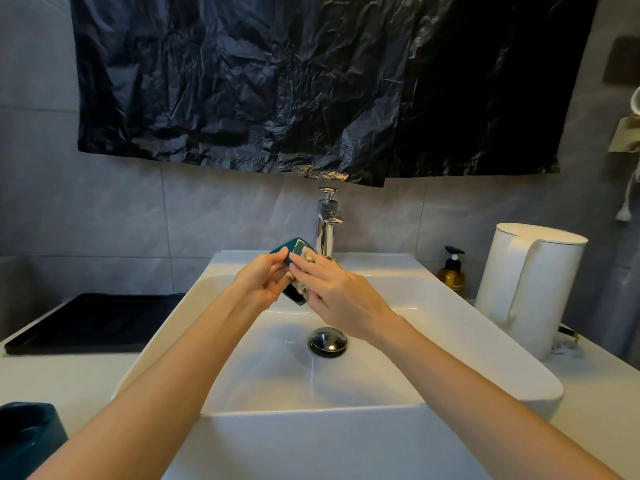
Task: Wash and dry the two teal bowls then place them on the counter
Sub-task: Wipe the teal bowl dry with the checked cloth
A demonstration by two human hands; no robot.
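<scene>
- Sitting at the lower left corner of the frame, a second teal bowl point(27, 438) with glossy, rounded walls rests on the pale counter, well apart from both hands.
- A white, smooth, rectangular sink point(346, 427) fills the middle, with a shiny round metal drain plug point(328, 341) at its bottom.
- Above the basin, the left hand point(261, 282) curls its fingers and thumb round the rim of a teal bowl point(296, 245), which is tipped on edge.
- The right hand point(343, 292) lays fairly straight fingers on a crumpled beige cloth point(310, 259), pressing it against the bowl; its thumb is hidden.
- This bowl lies between the two hands, just in front of the chrome faucet point(327, 230).
- A flat black tray point(93, 320) lies at left, a matte white jug point(530, 289) stands at right.
- Wrinkled black plastic sheet point(311, 81) hangs across the top.
</scene>
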